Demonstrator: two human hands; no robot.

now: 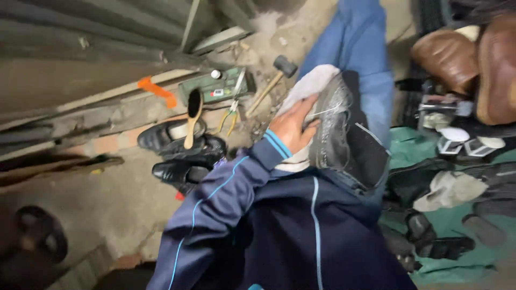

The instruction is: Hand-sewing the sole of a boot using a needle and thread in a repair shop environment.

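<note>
While a grey shoe (336,126) lies sole-up across the lap, long axis running away from the body, the left hand (293,126) presses flat on its left flank, fingers together over a pale cloth (309,86). Right hand unseen. Two black shoes (180,153), one brush (192,115), one mallet (277,75) lie on the ground.

Hand (293,126) on shoe (336,126) on lap; brush (193,115), hammer (273,81) to its left
</note>
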